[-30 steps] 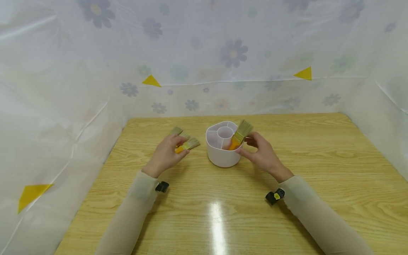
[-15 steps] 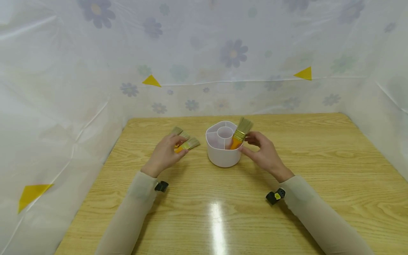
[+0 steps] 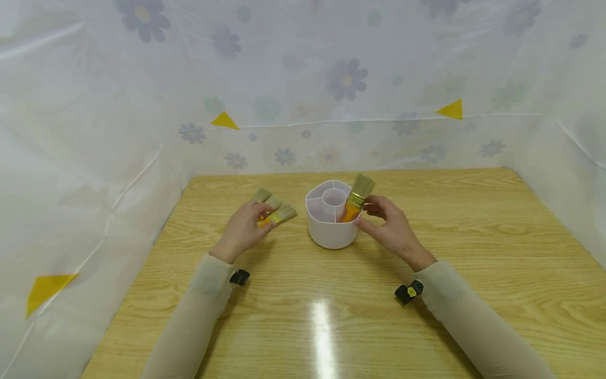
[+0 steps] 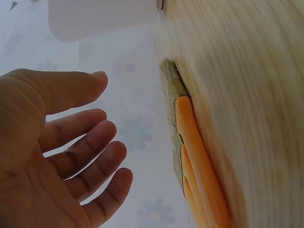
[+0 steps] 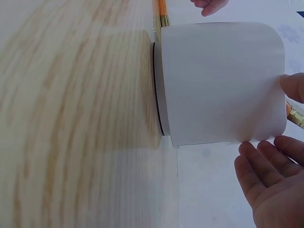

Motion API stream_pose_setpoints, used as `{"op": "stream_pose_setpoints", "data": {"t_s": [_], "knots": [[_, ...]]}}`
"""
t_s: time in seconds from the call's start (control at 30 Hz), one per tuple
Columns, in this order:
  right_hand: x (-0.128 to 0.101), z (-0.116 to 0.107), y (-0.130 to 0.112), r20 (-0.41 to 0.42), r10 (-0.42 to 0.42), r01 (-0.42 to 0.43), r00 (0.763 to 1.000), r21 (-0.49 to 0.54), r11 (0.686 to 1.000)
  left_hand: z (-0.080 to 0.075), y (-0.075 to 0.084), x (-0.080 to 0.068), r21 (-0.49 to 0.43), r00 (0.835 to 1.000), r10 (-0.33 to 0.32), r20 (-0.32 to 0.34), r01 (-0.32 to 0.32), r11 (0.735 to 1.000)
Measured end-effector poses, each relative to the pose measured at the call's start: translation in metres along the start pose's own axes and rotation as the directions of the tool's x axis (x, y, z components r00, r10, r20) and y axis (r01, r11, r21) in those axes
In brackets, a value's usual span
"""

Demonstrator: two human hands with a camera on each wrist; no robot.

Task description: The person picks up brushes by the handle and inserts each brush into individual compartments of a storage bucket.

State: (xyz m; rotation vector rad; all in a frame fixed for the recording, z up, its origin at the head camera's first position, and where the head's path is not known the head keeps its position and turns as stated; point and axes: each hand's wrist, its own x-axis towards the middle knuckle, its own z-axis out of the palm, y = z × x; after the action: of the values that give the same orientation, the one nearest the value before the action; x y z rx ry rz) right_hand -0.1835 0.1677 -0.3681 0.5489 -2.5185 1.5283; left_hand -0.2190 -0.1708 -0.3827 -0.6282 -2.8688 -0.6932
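A white round desk organizer (image 3: 331, 235), divided into compartments around a central cup, stands on the table. One paintbrush (image 3: 359, 193) leans in its right compartment, bristles up and orange handle down. Around the organizer's right side, my right hand (image 3: 395, 229) grips the wall with thumb and fingertips; in the right wrist view these fingers meet the organizer (image 5: 223, 85) near its rim. To the left lie several paintbrushes (image 3: 285, 212) with orange handles. My left hand (image 3: 240, 227) hovers beside them; in the left wrist view its fingers are relaxed, apart from the brushes (image 4: 192, 128).
The wooden table (image 3: 284, 326) ends in front of a floral plastic sheet (image 3: 303, 68). More plastic sheeting hangs along the left and right sides, with yellow triangles (image 3: 226, 120) stuck on it.
The organizer has turned slightly counterclockwise under my right hand, and the brush inside stands a bit more upright. My left hand has shifted only slightly left, beside the lying brushes.
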Motion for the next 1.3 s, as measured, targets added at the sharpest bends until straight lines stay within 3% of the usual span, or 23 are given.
{"op": "stream_pose_setpoints", "data": {"t_s": [0.3, 0.47, 0.7, 1.3], "knots": [[0.0, 0.0, -0.001, 0.023, 0.021, -0.021, 1.0, 0.001, 1.0, 0.004, -0.003, 0.001, 0.031, 0.996, -0.09, 0.013, 0.089, 0.996], [0.004, 0.002, 0.02, 0.028, 0.017, -0.017, 0.999, 0.01, 1.0, 0.006, -0.005, 0.001, 0.038, 0.992, -0.127, 0.024, 0.126, 0.991], [0.007, 0.005, 0.038, 0.021, 0.027, -0.027, 0.999, 0.005, 1.0, 0.009, -0.008, 0.002, 0.04, 0.988, -0.151, 0.024, 0.15, 0.988], [0.007, 0.006, 0.038, 0.015, 0.043, -0.043, 0.999, -0.018, 0.999, 0.011, -0.018, 0.002, 0.048, 0.983, -0.152, 0.1, 0.148, 0.988]]}}
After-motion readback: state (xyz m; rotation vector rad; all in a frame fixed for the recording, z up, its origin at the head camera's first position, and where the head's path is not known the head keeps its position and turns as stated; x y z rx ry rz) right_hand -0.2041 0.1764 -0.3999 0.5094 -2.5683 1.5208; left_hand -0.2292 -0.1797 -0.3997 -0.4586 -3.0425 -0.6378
